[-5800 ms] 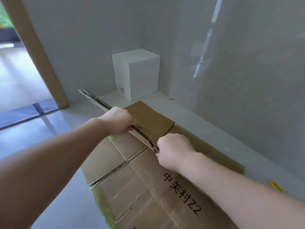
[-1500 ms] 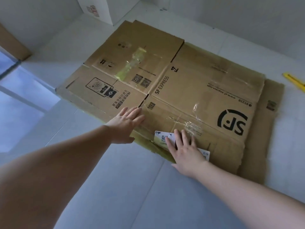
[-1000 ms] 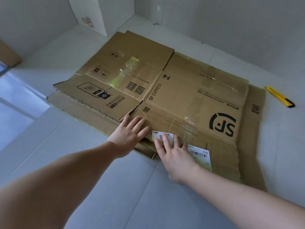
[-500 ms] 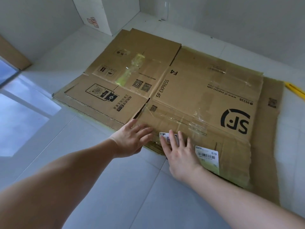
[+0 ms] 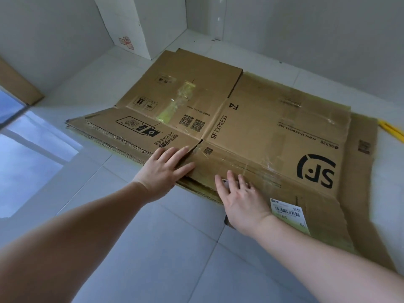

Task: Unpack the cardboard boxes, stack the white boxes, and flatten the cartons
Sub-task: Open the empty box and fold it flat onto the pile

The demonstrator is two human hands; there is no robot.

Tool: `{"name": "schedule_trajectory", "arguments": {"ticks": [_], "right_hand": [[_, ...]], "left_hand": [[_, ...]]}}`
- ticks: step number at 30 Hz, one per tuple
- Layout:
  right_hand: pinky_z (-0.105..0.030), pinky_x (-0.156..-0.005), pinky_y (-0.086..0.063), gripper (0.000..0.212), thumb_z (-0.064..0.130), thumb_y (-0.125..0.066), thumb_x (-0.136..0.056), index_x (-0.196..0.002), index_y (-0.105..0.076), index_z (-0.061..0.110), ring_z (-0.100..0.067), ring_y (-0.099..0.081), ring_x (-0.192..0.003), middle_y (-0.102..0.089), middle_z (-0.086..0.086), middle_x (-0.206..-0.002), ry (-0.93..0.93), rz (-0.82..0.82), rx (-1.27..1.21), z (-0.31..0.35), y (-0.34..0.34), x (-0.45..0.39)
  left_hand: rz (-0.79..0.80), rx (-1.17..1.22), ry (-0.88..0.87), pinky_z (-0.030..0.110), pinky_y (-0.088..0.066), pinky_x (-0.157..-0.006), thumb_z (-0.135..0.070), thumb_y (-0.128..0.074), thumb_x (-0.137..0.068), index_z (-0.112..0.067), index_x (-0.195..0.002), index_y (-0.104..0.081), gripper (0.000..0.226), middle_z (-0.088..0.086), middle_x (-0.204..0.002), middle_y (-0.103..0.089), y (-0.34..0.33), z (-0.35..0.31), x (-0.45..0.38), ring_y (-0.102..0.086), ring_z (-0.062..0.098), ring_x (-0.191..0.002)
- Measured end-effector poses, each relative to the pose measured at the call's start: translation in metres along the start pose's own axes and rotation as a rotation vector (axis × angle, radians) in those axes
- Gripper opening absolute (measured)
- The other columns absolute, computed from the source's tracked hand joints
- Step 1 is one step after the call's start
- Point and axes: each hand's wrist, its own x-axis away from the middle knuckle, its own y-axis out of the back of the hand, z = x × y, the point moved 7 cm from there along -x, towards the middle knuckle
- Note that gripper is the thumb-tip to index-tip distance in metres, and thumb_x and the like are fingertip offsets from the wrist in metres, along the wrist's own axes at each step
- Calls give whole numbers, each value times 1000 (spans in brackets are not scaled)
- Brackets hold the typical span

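Both hands are flat on the near edge of the flattened carton [image 5: 251, 132], which lies on the tiled floor [image 5: 153, 248] on top of more flattened cardboard [image 5: 363, 171]. Left hand [image 5: 164, 171] has fingers straight and slightly spread, pressing by the flap seam. Right hand [image 5: 242, 200] has fingers spread too, partly covering a small label, with a barcode sticker [image 5: 288, 212] just beside it. White box [image 5: 142, 25] sits back in the corner against the wall, and a yellow utility knife [image 5: 392, 132] lies off to the far right.
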Motion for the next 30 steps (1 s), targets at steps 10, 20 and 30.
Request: {"name": "schedule_trajectory", "arguments": {"ticks": [10,20,30], "right_hand": [[-40,-81,-49,59,20,-42,-97,-145,-9,13,-34,-51,-115,-39,-16,-141,-107,-198,-5,-30,57,21],[-59,-107,-33,55,23,-52,-85,-136,-41,7,-43,-37,-131,-38,-25,-139,398,-608,305,-35,55,100],[-64,-110,2,87,28,-78,-61,-140,-44,9,-48,-16,-141,-24,-32,-150,134,-125,438,-93,-1,89]], "left_hand": [[-139,63,-7,42,-54,-85,0,-72,-68,-20,-122,-63,59,4,-119,-67,59,16,-38,-66,26,-102],[-97,50,60,30,-47,-87,-9,-50,-90,-34,-140,-44,56,-13,-134,-56,124,22,-66,-56,17,-119],[111,34,220,31,-40,-72,-31,-50,-95,-34,-130,-51,35,5,-101,-66,192,59,-135,-58,31,-96]]}}
